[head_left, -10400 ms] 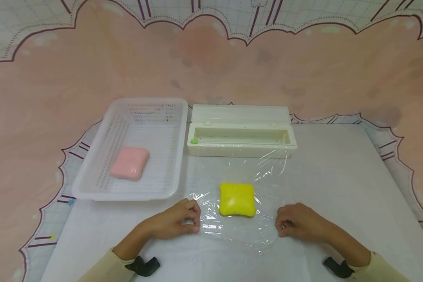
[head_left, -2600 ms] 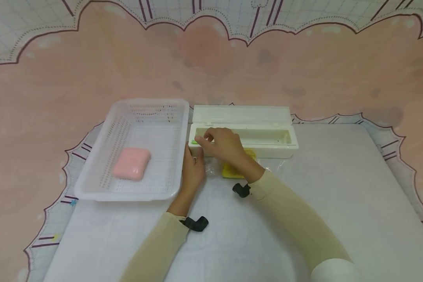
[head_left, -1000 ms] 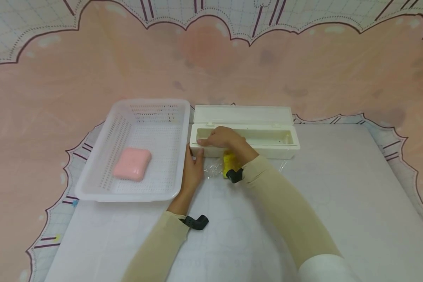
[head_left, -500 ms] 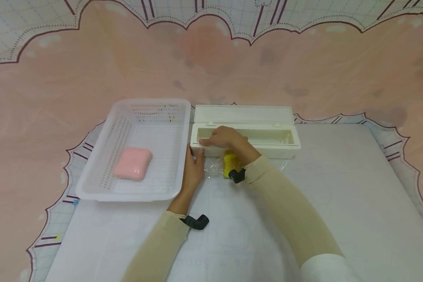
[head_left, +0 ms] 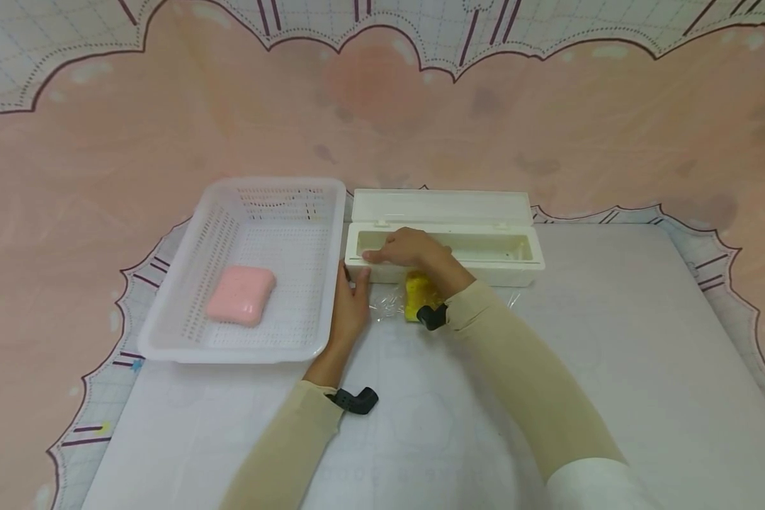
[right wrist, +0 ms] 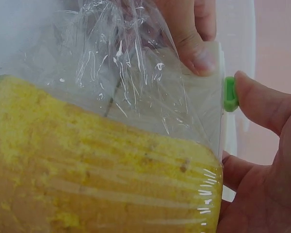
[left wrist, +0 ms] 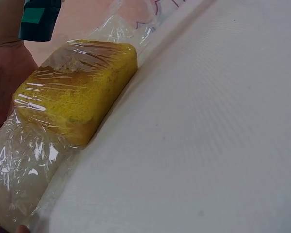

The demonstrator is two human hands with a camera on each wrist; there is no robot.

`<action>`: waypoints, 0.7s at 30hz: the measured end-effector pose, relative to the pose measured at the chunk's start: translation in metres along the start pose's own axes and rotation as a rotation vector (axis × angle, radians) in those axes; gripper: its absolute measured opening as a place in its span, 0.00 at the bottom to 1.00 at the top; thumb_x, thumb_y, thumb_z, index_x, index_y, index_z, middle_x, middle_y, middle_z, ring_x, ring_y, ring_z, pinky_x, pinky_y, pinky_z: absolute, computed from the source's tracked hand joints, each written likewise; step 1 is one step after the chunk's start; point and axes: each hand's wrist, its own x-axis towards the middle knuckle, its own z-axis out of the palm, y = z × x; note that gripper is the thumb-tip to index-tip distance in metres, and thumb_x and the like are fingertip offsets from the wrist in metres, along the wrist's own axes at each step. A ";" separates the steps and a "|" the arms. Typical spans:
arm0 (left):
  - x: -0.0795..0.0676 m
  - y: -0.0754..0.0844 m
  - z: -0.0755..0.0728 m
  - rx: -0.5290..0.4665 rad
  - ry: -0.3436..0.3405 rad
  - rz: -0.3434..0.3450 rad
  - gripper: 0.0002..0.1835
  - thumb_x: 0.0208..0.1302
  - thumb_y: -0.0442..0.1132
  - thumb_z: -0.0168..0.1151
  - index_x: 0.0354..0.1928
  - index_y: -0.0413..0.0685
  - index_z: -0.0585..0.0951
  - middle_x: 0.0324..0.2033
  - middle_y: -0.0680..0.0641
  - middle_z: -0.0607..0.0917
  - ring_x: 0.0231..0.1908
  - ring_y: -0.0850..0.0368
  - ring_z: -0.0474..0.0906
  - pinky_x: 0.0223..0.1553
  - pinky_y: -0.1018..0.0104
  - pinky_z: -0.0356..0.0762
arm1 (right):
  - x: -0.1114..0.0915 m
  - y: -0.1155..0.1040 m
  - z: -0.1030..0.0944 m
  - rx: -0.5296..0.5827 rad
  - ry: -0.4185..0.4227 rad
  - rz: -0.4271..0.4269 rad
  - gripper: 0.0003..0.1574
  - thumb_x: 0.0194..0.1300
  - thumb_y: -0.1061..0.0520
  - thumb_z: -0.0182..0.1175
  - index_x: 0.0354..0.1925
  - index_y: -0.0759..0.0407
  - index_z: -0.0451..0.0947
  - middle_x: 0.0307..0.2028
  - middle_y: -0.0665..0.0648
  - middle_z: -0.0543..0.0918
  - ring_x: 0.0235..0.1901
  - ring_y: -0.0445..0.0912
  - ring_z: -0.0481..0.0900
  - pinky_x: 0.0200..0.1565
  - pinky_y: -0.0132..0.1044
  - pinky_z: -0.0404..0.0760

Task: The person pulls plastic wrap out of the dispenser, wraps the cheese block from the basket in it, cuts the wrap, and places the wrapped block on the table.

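My left hand (head_left: 350, 304) grips the left end of a white cling film dispenser (head_left: 472, 275), its thumb on the front face. Over the trough is my right hand (head_left: 411, 249); its thumb touches the green slide cutter (right wrist: 230, 94) on the front edge, and its other fingers curl down behind that edge. Just in front of the dispenser sits a yellow pillow-shaped block (left wrist: 77, 92), covered with clear cling film (right wrist: 131, 63). In the head view the right wrist hides part of the block, and the thumb hides the slide cutter.
A white perforated basket (head_left: 321, 297) stands left of the dispenser, close to the left hand, with a pink pillow-shaped block (head_left: 240, 295) in it. The dispenser's raised lid (head_left: 440, 207) leans back behind the trough. A white cloth (head_left: 433, 432) covers the table.
Both hands have gone from the film's front edges to the dispenser, and the yellow block now sits close against it. The right thumb has come down onto the cutter and shifted slightly right.
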 end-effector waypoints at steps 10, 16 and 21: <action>0.000 0.001 0.000 0.007 0.011 0.005 0.28 0.81 0.45 0.49 0.74 0.39 0.60 0.72 0.36 0.68 0.75 0.47 0.61 0.76 0.49 0.57 | -0.003 0.001 -0.001 0.013 -0.005 0.009 0.49 0.69 0.26 0.53 0.72 0.57 0.70 0.73 0.61 0.70 0.73 0.58 0.67 0.74 0.55 0.63; 0.000 0.001 0.001 0.027 0.015 -0.001 0.27 0.81 0.45 0.49 0.74 0.39 0.61 0.72 0.36 0.68 0.75 0.46 0.62 0.76 0.50 0.58 | -0.006 0.008 -0.003 0.038 -0.012 0.026 0.49 0.68 0.25 0.53 0.73 0.55 0.69 0.74 0.60 0.68 0.73 0.58 0.66 0.74 0.57 0.62; 0.001 -0.001 -0.001 0.032 0.002 -0.031 0.28 0.81 0.47 0.48 0.75 0.41 0.59 0.72 0.37 0.68 0.75 0.47 0.62 0.75 0.48 0.60 | -0.009 0.020 -0.007 0.032 -0.014 0.032 0.48 0.68 0.25 0.53 0.72 0.53 0.70 0.74 0.59 0.68 0.73 0.57 0.66 0.73 0.58 0.62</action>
